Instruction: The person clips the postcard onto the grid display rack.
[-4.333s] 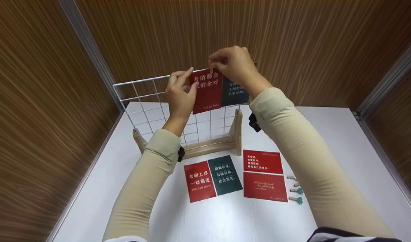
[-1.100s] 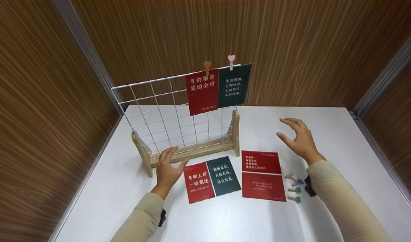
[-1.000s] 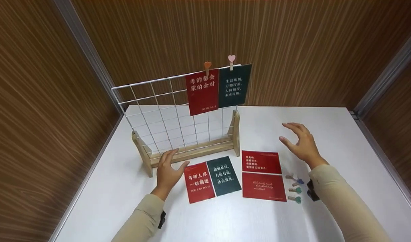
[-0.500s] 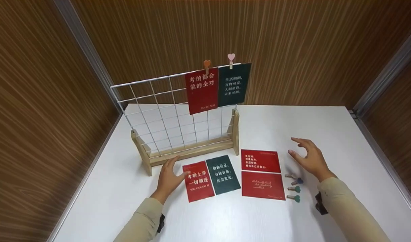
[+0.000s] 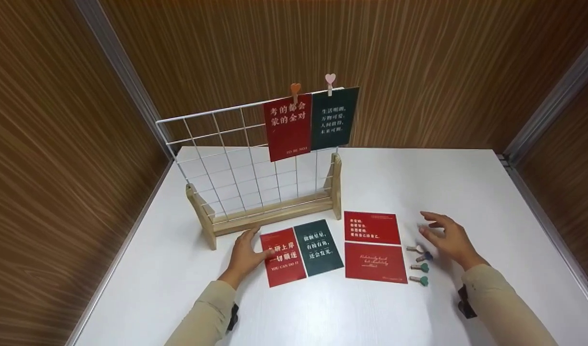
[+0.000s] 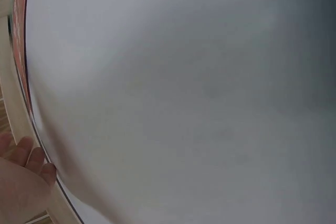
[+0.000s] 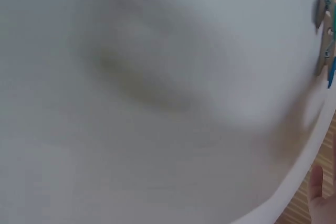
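Note:
My left hand (image 5: 245,257) is at the left edge of a red card (image 5: 284,262) lying on the table, its thumb over the card's edge; whether it touches cannot be told. A dark green card (image 5: 319,247) lies right beside that one. My right hand (image 5: 451,240) hovers with parted, loosely bent fingers just right of several small wooden clothespins (image 5: 419,267) with coloured ends. It holds nothing. On the white wire grid rack (image 5: 226,158), an orange-heart clothespin (image 5: 295,91) clips a red card (image 5: 289,132), and a pink-heart clothespin (image 5: 330,82) clips a green card (image 5: 333,117).
Two more red cards, an upper one (image 5: 372,227) and a lower one (image 5: 375,264), lie between the green card and the clothespins. The rack's wooden base (image 5: 274,211) stands behind the cards. Wood-patterned panels (image 5: 419,72) enclose the white table (image 5: 294,317).
Both hands have left the rack, where the red card now hangs under the orange-heart clothespin. My right hand has come down toward the loose clothespins; my left has lowered to the red card's edge.

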Available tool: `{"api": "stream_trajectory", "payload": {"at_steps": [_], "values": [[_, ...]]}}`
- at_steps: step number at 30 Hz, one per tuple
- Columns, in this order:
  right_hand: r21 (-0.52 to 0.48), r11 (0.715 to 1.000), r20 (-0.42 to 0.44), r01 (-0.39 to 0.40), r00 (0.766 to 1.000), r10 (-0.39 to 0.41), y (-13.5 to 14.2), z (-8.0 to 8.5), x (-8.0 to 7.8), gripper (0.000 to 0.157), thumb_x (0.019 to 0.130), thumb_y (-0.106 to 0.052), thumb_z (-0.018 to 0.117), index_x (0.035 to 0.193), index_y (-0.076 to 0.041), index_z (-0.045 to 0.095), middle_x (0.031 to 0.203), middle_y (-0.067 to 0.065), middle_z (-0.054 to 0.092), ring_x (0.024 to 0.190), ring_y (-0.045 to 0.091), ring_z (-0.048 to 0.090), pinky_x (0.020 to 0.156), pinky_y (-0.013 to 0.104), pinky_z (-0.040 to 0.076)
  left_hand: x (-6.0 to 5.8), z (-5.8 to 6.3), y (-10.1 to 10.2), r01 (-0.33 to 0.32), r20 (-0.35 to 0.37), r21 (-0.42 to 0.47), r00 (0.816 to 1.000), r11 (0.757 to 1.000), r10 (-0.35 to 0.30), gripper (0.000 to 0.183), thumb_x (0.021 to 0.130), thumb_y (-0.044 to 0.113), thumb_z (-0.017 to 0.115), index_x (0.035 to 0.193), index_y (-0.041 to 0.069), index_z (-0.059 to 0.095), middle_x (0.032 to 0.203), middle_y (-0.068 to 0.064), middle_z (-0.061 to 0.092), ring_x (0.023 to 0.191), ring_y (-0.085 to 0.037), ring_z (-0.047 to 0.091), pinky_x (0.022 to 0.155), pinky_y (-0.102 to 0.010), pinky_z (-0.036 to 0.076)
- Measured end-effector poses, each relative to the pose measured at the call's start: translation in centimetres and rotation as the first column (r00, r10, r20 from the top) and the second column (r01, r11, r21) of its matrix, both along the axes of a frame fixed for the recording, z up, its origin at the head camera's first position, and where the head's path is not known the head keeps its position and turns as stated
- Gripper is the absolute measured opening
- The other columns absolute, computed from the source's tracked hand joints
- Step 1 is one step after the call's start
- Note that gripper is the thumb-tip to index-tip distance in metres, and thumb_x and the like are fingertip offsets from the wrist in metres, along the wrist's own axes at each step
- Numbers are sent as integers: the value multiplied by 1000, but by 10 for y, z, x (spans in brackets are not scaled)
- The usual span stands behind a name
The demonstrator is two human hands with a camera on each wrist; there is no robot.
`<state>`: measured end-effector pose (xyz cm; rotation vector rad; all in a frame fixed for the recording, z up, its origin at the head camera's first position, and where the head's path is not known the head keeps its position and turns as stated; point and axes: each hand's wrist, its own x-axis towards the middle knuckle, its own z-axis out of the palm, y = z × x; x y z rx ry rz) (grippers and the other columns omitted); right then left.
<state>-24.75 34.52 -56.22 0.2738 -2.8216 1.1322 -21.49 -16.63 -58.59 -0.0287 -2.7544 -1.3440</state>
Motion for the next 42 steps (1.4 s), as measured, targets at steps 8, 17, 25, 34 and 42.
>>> {"api": "stream_trajectory", "payload": {"at_steps": [8, 17, 25, 34, 42], "values": [[10, 999, 40, -38, 998, 37, 6, -9, 11, 48, 90, -24, 67, 131, -3, 54, 123, 22, 56, 107, 42, 55, 91, 59, 42, -2, -3, 2, 2, -8, -37, 1000, 999, -2, 79, 73, 23, 83, 138, -2, 45, 137, -24, 45, 127, -42, 37, 106, -54, 28], [33, 999, 104, -25, 994, 22, 12, -11, 24, 52, 88, -30, 69, 131, -3, 55, 124, 20, 57, 113, 41, 52, 94, 58, 40, -5, -8, -1, 26, -43, -111, 999, 993, -31, 76, 74, 18, 82, 136, -4, 46, 133, -23, 49, 125, -42, 39, 106, -55, 27], [45, 998, 123, -37, 992, 31, 16, -13, 30, 52, 83, -35, 75, 122, -5, 62, 123, 19, 59, 118, 42, 49, 97, 57, 39, -5, -9, -2, 23, -30, -121, 999, 992, -27, 74, 73, 14, 82, 136, -3, 47, 133, -22, 50, 125, -42, 39, 106, -55, 27], [42, 997, 114, -63, 992, 58, 18, -15, 35, 41, 79, -26, 79, 113, -6, 68, 115, 15, 60, 112, 37, 52, 97, 53, 41, -6, -10, -3, 24, -32, -130, 999, 991, -28, 72, 72, 14, 82, 133, -3, 50, 131, -21, 51, 125, -41, 40, 105, -54, 27], [3, 996, 108, -85, 991, 84, 19, -16, 38, 31, 76, -13, 80, 106, -6, 72, 114, 16, 57, 113, 39, 49, 98, 58, 37, -5, -10, -2, 37, -75, -131, 996, 991, -47, 66, 71, 11, 82, 129, -4, 53, 127, -21, 54, 121, -40, 43, 104, -52, 30]]}}
